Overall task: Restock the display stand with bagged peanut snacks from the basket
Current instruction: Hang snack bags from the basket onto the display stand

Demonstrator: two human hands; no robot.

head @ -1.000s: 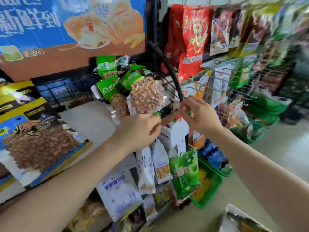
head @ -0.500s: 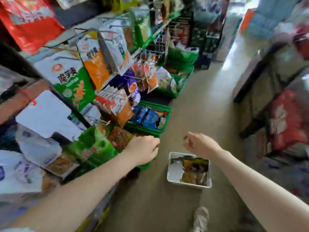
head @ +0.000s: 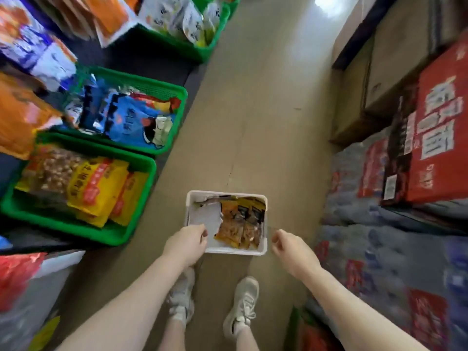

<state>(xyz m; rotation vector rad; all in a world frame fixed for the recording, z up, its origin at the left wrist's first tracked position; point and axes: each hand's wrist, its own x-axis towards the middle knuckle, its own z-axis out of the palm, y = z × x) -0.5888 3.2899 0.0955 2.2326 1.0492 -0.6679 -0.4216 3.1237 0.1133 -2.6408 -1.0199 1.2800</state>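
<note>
Two hands hang over the floor and neither grips anything. The left hand (head: 186, 245) has its fingers loosely curled, its fingertips lying over the near left corner of the white basket (head: 264, 245); whether they touch the rim cannot be told from above. The right hand (head: 291, 250) hovers just beside the basket's right wall, fingers also slack and bent, holding nothing.

The basket stands on the floor (head: 266, 122) directly ahead of the person's white shoes (head: 241, 306), between the two hands. Its right half holds a small stack of orange and yellow snack bags (head: 238, 225), their long sides running away from the person toward the far rim. Its left half shows only a pale, silvery sheet or bag back (head: 205, 217).

So the bags lie ahead and to the right of the left hand, and ahead and to the left of the right hand. Both are near, but the right hand looks the closer one, since the stack sits against that wall. A reach forward and inward over the rim would likely meet the near ends of the bags first.

Green crates (head: 141, 178) of other packets line the shelf side on the left, well apart from the basket; red cartons (head: 435, 138) are stacked on the right.
</note>
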